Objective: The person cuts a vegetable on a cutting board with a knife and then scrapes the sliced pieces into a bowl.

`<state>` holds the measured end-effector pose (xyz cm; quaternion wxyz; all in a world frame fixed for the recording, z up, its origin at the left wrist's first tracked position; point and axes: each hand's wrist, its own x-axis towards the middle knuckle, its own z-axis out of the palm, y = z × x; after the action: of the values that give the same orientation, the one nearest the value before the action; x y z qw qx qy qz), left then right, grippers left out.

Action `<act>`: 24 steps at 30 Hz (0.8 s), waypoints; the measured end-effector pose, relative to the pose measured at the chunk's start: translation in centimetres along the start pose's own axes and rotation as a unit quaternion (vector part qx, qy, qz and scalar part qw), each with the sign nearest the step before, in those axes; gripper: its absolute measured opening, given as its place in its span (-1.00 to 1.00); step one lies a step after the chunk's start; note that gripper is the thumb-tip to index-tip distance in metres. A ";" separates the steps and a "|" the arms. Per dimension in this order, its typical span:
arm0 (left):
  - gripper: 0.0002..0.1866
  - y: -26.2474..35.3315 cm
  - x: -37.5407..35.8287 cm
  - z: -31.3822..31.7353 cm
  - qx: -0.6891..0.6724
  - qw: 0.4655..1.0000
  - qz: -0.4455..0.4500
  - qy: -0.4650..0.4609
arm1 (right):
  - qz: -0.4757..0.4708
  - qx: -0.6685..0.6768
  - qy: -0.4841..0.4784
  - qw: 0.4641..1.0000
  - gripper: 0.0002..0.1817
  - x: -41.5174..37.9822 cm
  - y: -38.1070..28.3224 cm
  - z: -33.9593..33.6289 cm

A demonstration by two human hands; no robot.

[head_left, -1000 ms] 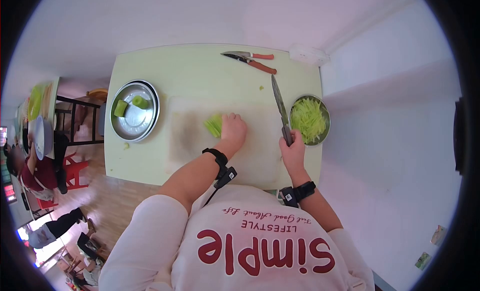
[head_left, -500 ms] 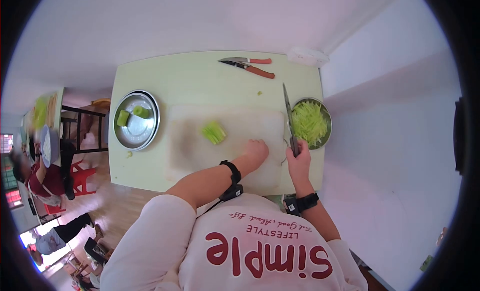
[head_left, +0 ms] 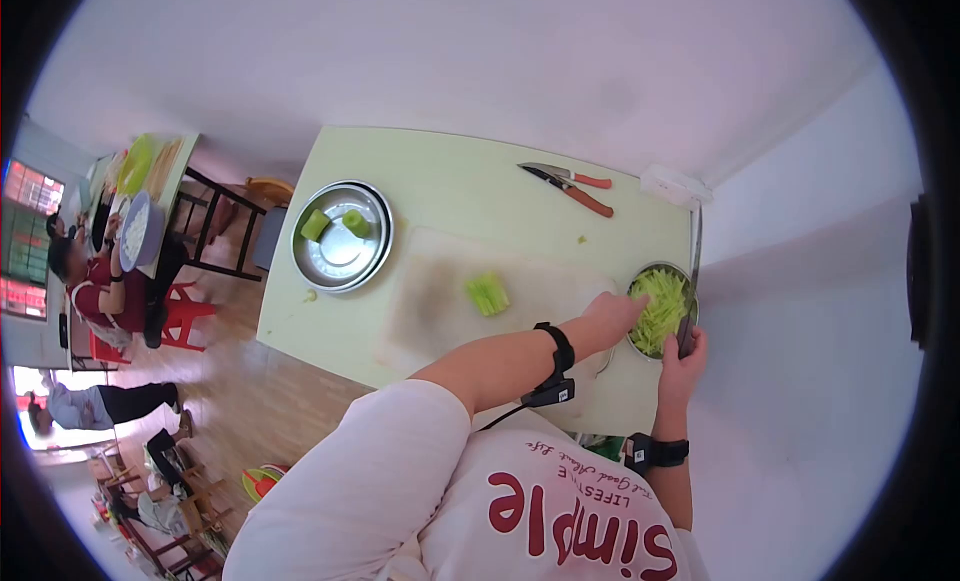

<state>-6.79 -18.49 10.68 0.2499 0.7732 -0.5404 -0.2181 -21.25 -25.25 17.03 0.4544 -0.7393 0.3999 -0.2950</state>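
Observation:
My left hand (head_left: 611, 319) is at the left rim of a round metal bowl (head_left: 634, 343), a finger stretched out over the pale green shreds (head_left: 661, 306) inside. No item shows in that hand. My right hand (head_left: 684, 363) grips a kitchen knife (head_left: 686, 333) by its dark handle, at the bowl's right side. The blade points up, away from me, along the bowl's far right edge. On the white cutting board (head_left: 432, 311) lies a small bunch of cut green pieces (head_left: 487, 294), left of both hands.
Two stacked metal basins (head_left: 340, 266) at the left hold two green vegetable chunks (head_left: 355, 223). Two knives with reddish handles (head_left: 587, 199) lie near the table's far edge. A white wall (head_left: 790, 311) stands close on the right. Other people (head_left: 105, 291) are off to the left.
My left hand has gone from the cutting board to the bowl, its fist loosening to a stretched finger. The knife has shifted from the bowl's left to its right side. The view has turned.

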 end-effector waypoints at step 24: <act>-0.31 -16.7 -16.0 -1.4 0.197 0.979 -0.035 0.033 | 0.111 -0.043 -0.251 0.961 -0.61 -6.6 3.0 15.2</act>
<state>1.03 1.73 2.48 0.1025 0.8326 -0.5367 -0.0907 -13.40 -13.78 7.59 0.5376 -0.7595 0.3650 -0.0303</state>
